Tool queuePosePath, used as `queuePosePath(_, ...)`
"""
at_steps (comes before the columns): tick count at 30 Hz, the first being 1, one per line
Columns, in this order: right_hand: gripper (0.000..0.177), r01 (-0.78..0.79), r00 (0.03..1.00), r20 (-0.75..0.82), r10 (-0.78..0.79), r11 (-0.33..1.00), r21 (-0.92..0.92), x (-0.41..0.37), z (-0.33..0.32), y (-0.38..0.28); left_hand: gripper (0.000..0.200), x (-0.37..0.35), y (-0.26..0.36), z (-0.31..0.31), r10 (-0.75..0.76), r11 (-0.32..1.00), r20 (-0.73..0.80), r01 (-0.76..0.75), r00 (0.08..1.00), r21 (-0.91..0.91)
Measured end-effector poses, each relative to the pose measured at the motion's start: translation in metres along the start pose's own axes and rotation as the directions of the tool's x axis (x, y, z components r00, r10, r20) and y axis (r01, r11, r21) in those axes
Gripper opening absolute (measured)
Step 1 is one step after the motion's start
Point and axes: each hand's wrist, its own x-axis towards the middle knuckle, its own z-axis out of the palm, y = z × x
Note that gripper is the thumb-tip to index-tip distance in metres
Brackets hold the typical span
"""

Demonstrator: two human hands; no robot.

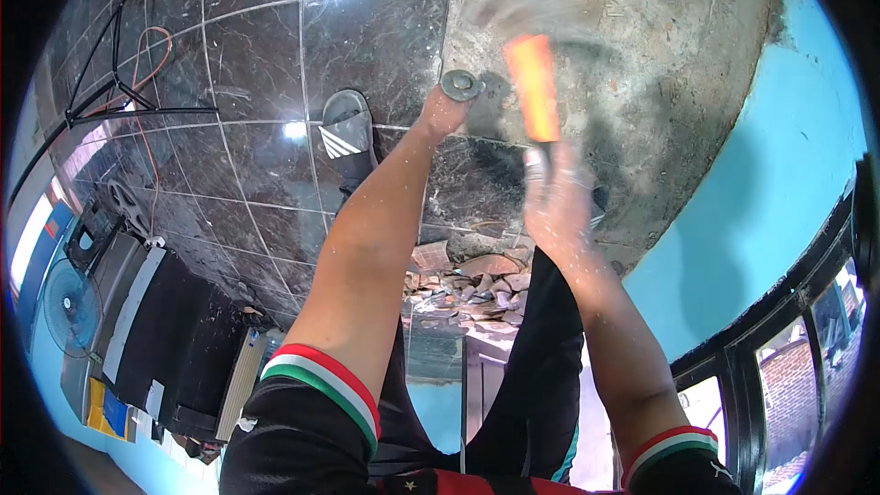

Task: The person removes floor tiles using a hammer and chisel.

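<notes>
My left hand [445,116] is closed around a chisel [461,85], seen nearly end-on with its round grey-green top facing up. The chisel stands beside the line where the dark tiles meet bare concrete; its tip is hidden below. In my right hand [559,202] is a hammer [533,82] with an orange and black handle. Its head is smeared by motion over the concrete, up and to the right of the chisel. My fingers wrap the handle's lower end, and pale dust specks my right forearm.
Dark marbled tiles [257,64] cover the left floor, and rough concrete [669,64] the right. Broken tile pieces [486,284] lie heaped between my legs. A light-blue wall [770,165] borders the right. At left are a black metal frame [115,82], an orange cord [151,156] and a fan [71,307].
</notes>
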Motion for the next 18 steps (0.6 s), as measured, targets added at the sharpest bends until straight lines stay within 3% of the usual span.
queuePosePath(1, 0.039, -0.148, 0.924, 0.343, 0.168, 0.985, -0.084, 0.001, 0.002, 0.007, 0.031, 0.001, -0.008, 0.003, 0.083, 0.997, -0.016, -0.083, 0.996, -0.003)
queuePosePath(2, 0.039, -0.167, 0.930, 0.318, 0.182, 0.983, -0.075, 0.003, 0.006, 0.009, 0.032, 0.006, -0.016, 0.006, 0.169, 0.986, -0.032, -0.169, 0.985, -0.003)
queuePosePath(5, 0.041, -0.216, 0.948, 0.244, 0.204, 0.976, 0.023, -0.002, 0.020, 0.013, 0.037, 0.003, -0.005, 0.004, 0.123, 0.992, 0.021, -0.123, 0.992, -0.004)
queuePosePath(11, 0.037, -0.195, 0.958, 0.197, 0.207, 0.978, -0.075, -0.005, 0.023, 0.012, 0.035, 0.003, -0.005, 0.001, 0.061, 0.998, 0.029, -0.059, 0.998, -0.038)
queuePosePath(14, 0.035, -0.177, 0.923, 0.330, 0.198, 0.980, -0.095, 0.001, 0.013, 0.005, 0.034, 0.009, -0.017, 0.006, 0.194, 0.972, -0.022, -0.195, 0.981, -0.135)
queuePosePath(18, 0.030, -0.172, 0.949, 0.277, 0.153, 0.984, 0.049, 0.018, -0.019, -0.017, 0.033, 0.005, -0.016, 0.004, 0.096, 0.994, 0.033, -0.094, 0.995, -0.061)
